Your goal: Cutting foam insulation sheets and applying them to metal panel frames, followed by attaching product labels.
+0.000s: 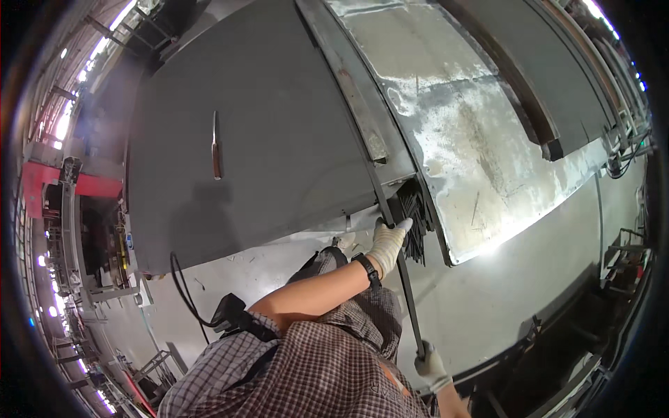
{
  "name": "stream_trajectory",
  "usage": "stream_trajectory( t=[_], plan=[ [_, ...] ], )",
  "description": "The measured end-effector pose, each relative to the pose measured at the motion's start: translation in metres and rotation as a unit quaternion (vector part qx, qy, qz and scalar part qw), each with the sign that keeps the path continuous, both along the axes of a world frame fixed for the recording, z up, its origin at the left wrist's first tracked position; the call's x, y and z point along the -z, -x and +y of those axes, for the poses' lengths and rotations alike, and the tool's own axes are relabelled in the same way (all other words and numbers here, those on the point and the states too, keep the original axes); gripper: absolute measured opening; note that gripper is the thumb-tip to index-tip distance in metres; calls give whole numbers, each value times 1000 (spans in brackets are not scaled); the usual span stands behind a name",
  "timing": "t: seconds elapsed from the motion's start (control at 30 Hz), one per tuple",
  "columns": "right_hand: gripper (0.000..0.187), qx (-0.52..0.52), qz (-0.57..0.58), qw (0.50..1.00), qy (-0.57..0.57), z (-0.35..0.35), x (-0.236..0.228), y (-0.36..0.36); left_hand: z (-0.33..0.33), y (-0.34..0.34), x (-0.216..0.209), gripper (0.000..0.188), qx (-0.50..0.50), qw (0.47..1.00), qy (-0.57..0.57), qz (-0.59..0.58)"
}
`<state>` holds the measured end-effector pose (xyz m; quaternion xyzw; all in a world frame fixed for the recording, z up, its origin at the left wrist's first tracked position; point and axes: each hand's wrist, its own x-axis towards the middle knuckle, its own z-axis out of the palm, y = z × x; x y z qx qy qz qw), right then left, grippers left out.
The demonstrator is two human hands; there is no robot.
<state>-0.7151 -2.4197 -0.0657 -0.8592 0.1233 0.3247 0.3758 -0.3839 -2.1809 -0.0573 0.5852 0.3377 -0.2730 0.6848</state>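
A long, narrow dark strip runs from the edge of the table down past my body. My left hand, in a whitish glove and with a black watch on the wrist, is closed around its upper part. Farther down, my right hand, also gloved, grips the strip close to its lower end. Just beyond my left hand, a bundle of similar dark strips hangs in the gap by the metal table's corner. On the large dark sheet to the left lies a knife with a brown handle, its blade pointing away from me.
A long metal bar lies along the dark sheet's right edge. Right of it is a worn, shiny metal tabletop with a dark beam across its far side. A red frame stands at far left. Grey floor shows below the tables.
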Motion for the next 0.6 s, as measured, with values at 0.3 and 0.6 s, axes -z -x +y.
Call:
stream_trajectory(
  t=[0.3, 0.6],
  plan=[
    [59, -58, 125, 982, 126, -104, -17, 220, -15, -2, 41, 50, -123, 991, 18, -46],
    [77, 63, 188, 897, 395, -157, -68, 295, -67, 82, -118, 26, 209, 963, 151, -84]
  ],
)
